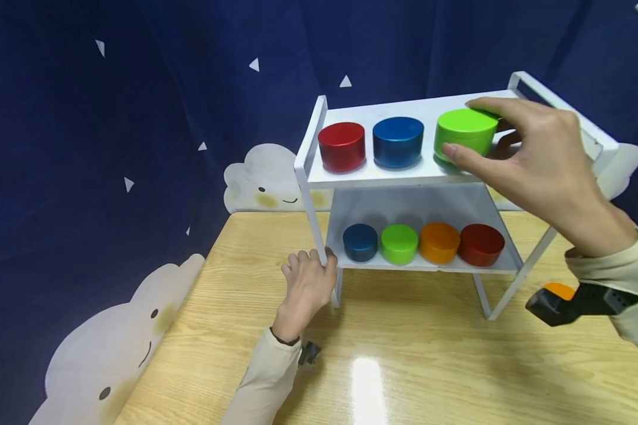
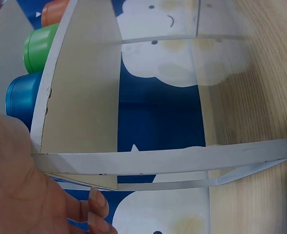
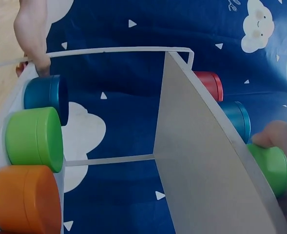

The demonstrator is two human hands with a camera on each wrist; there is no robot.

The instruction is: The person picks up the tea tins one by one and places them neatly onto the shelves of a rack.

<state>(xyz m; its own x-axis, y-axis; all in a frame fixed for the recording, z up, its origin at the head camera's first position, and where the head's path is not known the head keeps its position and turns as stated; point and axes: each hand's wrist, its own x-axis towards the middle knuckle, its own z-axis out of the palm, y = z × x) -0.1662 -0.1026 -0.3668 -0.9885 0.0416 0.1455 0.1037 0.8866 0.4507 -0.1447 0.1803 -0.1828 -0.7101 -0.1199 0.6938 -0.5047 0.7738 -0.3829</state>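
A white two-tier shelf rack (image 1: 372, 182) stands on the table. My right hand (image 1: 544, 156) pinches a bright green round tin (image 1: 465, 131) on the top tier, thumb on its near side and fingers behind. Left of that tin are a blue tin (image 1: 397, 143) and a red tin (image 1: 342, 147). At the lower tier's left corner, my left hand (image 1: 309, 280) grips the rack's upright, thumb on the shelf side. In the left wrist view its fingertips (image 2: 98, 202) show below the white frame. The right wrist view shows the green tin (image 3: 271, 168) between thumb and fingers.
Along the lower tier sit a blue tin (image 1: 360, 242), a green tin (image 1: 399, 244), an orange tin (image 1: 439, 242) and a dark red tin (image 1: 481, 244). Behind the right wrist camera, an orange thing (image 1: 560, 290) is partly hidden. A navy curtain (image 1: 154, 88) hangs behind the wooden table (image 1: 414, 330).
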